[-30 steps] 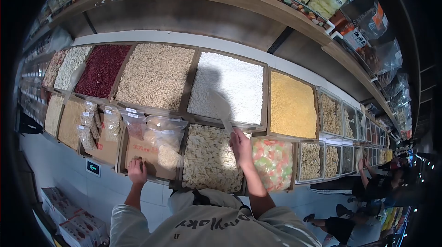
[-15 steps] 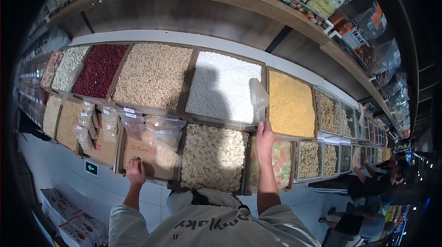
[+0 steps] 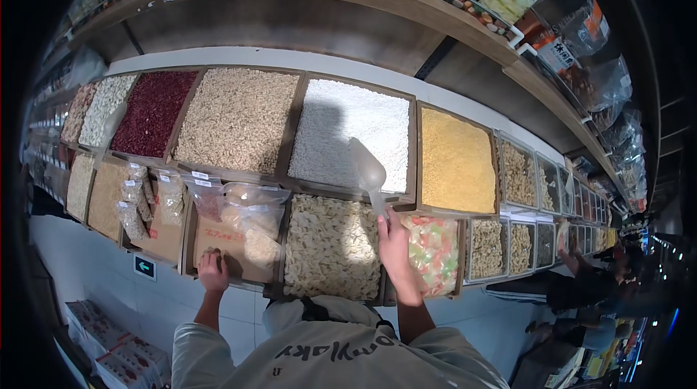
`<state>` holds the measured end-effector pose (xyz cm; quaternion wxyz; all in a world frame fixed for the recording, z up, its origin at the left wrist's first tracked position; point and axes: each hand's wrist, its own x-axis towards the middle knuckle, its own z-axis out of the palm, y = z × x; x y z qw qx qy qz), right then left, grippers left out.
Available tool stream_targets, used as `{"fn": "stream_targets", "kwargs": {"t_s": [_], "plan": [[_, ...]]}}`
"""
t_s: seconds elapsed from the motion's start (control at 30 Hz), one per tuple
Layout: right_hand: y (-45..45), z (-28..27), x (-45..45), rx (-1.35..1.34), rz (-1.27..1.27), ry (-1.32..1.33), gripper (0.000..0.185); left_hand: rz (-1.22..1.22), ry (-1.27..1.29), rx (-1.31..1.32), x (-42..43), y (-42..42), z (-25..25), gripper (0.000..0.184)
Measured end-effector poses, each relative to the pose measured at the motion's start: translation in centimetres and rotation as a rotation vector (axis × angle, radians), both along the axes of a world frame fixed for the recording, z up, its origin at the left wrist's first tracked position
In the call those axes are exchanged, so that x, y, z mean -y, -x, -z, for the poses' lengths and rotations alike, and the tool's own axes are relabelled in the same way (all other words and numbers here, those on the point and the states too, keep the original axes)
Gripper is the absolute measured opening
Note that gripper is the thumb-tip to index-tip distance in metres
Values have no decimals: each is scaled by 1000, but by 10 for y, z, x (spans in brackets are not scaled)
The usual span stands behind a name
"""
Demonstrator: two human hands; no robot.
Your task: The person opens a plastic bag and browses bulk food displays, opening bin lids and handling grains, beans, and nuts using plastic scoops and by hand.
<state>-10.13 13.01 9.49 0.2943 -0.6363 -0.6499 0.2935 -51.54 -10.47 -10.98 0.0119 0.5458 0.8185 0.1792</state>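
My right hand [image 3: 394, 236] is closed round the handle of a translucent plastic scoop [image 3: 369, 169]. The scoop's bowl is at the front part of a bin of small white grains [image 3: 308, 135], tilted toward the left; whether it holds any grains I cannot tell. Below that bin is one of pale dried flakes [image 3: 330, 244], close to my right wrist. My left hand [image 3: 213, 270] rests with its fingers on the brown cardboard [image 3: 236, 247] in a front compartment. Clear bags of pale goods [image 3: 254, 207] lie just beyond those fingers.
A yellow grain bin [image 3: 457, 160] stands right of the white one, tan beans [image 3: 236, 117] and dark red beans [image 3: 154, 113] left. Wrapped coloured sweets [image 3: 435, 255] are beside my right forearm. A wooden shelf [image 3: 290, 8] overhangs behind. Another person [image 3: 573, 280] is at the far right.
My right hand has moved left and slightly toward me with the scoop, from the white bin's right edge to its front middle. My left hand has stayed put.
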Motion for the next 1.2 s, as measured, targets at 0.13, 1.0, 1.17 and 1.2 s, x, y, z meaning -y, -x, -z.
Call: {"fn": "stream_targets", "kwargs": {"t_s": [0.13,1.0,1.17,1.2], "plan": [[-11,2,-8,-69,65,29,36,-3,27,44,1,1,0,25],[-11,19,-67,51,102,-273,41,15,-22,6,-1,0,0,22],[-13,7,-93,281,117,27,42,32,-60,15,-1,0,-3,21],[-11,9,-95,372,69,105,42,29,-54,17,-2,0,-3,21]]}}
